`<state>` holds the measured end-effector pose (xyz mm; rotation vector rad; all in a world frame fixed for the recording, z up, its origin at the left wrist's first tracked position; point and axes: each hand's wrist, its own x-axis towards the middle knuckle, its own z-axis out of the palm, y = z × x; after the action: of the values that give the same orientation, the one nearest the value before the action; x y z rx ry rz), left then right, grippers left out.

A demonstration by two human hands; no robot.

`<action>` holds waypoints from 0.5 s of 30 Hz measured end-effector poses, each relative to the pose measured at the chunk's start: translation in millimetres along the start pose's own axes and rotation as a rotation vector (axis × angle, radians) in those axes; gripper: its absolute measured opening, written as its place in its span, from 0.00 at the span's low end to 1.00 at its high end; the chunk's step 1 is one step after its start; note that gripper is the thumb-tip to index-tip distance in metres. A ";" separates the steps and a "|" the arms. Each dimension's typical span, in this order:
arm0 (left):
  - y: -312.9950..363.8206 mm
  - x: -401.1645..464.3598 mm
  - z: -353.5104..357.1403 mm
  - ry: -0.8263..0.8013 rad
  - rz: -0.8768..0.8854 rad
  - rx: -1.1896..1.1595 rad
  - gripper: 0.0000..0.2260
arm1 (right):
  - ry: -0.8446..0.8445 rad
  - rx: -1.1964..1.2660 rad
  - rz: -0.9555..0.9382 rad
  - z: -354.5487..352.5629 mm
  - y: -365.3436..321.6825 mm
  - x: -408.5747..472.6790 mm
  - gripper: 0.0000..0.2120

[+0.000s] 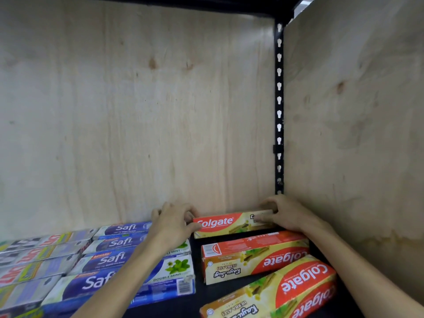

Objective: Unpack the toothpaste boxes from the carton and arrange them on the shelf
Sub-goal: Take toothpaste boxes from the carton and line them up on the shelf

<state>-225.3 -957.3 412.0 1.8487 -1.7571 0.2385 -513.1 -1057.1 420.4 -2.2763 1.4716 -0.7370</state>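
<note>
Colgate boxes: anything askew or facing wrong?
Yes. The back Colgate box, held at both ends by the left hand and right hand, reads upright. The middle Colgate box and front Colgate boxes read upside down, and the front ones lie angled, unlike the squared Safi boxes.

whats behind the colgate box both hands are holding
Behind the upright Colgate box, held by the left hand and right hand, only the plywood back panel shows; the gap is hidden.

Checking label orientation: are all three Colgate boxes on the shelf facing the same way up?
No: the rear Colgate box reads upright, while the two nearer Colgate boxes read upside down.
</note>
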 end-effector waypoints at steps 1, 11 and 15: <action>1.6 0.5 0.0 0.030 0.011 0.019 0.12 | 0.022 -0.001 0.027 0.7 -0.4 0.4 0.30; 3.0 9.8 -2.2 0.006 0.052 0.143 0.15 | 0.089 -0.008 0.025 4.3 -5.3 5.8 0.21; 1.4 14.0 -1.2 -0.016 -0.012 0.198 0.20 | 0.053 0.013 0.006 6.1 -9.9 4.8 0.21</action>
<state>-224.6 -968.7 420.4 2.0032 -1.7877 0.4073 -500.6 -1057.5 421.9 -2.2582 1.4911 -0.8085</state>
